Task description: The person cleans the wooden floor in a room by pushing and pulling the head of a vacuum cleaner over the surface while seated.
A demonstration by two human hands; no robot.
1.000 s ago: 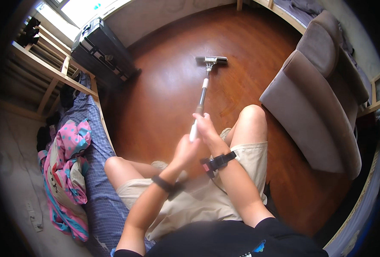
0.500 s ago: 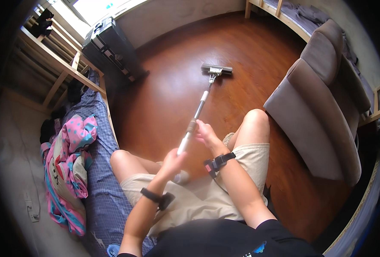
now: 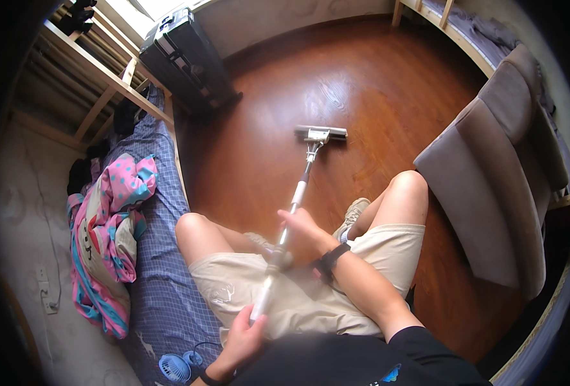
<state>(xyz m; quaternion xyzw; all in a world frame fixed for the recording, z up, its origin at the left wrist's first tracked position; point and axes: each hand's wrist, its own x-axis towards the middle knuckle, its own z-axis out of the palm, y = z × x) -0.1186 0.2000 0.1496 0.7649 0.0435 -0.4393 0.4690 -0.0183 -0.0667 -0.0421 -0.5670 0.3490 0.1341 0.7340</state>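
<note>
A sponge mop (image 3: 299, 193) with a pale, partly metallic pole slants from my lap out over the floor. Its wide grey head (image 3: 322, 133) rests on the reddish-brown wood floor (image 3: 368, 96) in front of my feet. Low at the pole's near end, my left hand (image 3: 245, 334) is closed around the white grip. Further up, my right hand (image 3: 303, 228) wraps the pole, a little blurred by motion. A black strap circles each wrist.
On the left is a bed (image 3: 162, 289) with a blue checked sheet, a pink patterned blanket (image 3: 114, 238) and a small blue fan (image 3: 175, 367). A black suitcase (image 3: 191, 61) stands beyond it. A grey-brown padded seat (image 3: 484, 186) is at the right, before another bed frame (image 3: 468, 48).
Both hands have drawn the mop toward me; its head slid nearer across the floor. My left hand dropped low beside my waist. A wet-looking shiny patch shows beyond the head.
</note>
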